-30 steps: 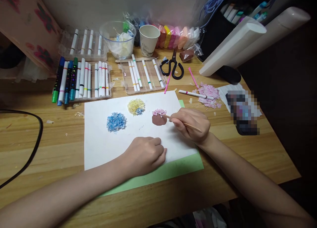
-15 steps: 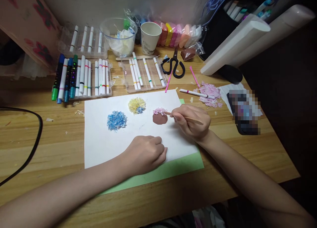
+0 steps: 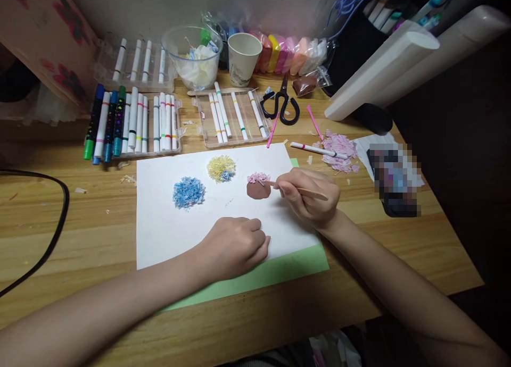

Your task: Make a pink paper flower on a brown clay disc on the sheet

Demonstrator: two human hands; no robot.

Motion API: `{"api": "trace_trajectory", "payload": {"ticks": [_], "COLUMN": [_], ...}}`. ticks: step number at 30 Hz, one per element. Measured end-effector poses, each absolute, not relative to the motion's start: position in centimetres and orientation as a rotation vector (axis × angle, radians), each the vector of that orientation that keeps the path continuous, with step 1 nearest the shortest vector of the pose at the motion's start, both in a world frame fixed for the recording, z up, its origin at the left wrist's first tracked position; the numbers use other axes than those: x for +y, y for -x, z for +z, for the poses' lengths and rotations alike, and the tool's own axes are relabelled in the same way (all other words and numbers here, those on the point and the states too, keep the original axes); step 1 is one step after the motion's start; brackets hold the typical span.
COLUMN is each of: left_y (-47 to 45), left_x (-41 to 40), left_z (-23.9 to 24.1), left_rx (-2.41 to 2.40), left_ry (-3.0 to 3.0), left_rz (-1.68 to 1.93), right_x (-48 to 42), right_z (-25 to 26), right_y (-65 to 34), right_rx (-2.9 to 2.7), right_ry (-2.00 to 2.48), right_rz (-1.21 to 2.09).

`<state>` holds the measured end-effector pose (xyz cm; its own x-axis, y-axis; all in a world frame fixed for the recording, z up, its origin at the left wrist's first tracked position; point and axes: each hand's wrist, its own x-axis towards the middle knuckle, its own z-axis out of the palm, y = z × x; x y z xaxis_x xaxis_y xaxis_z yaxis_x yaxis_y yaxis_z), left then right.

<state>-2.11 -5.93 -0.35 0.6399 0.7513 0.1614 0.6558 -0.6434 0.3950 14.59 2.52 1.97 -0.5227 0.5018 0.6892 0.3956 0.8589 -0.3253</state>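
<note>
My right hand (image 3: 309, 197) pinches a thin wooden stick (image 3: 315, 193) whose tip touches the pink shreds on top of a brown clay disc (image 3: 258, 190). The disc lies on a white sheet (image 3: 167, 234) that rests on green paper (image 3: 279, 274). My left hand (image 3: 235, 247) is curled into a loose fist and presses on the sheet's lower edge. A blue shredded tuft (image 3: 188, 192) and a yellow tuft (image 3: 221, 168) also sit on the sheet.
Trays of markers (image 3: 131, 123) and white pens (image 3: 233, 117) line the back of the wooden desk. A plastic bowl (image 3: 191, 58), paper cup (image 3: 243, 58), clay packets (image 3: 287, 56), scissors (image 3: 281, 103), pink paper scraps (image 3: 337, 151) and a black cable (image 3: 48, 234) surround the sheet.
The view has tilted slightly; my right hand and the stick tip stay at the pink shreds with only small shifts. My left hand has not moved.
</note>
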Motion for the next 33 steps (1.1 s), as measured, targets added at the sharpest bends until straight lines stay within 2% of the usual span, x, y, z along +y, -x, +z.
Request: {"api": "trace_trajectory", "payload": {"ticks": [27, 33], "left_y": [2.13, 2.12], "left_x": [-5.91, -5.96], "left_z": [-0.24, -0.24], "left_rx": [1.121, 1.123], "left_ry": [-2.546, -2.546], "left_rz": [0.407, 0.411], "right_x": [2.89, 3.03], "right_z": [1.32, 1.28], "right_y": [-14.88, -14.81], "right_rx": [-2.144, -2.104], "right_ry": [0.834, 0.917], "right_rz": [0.176, 0.329]}}
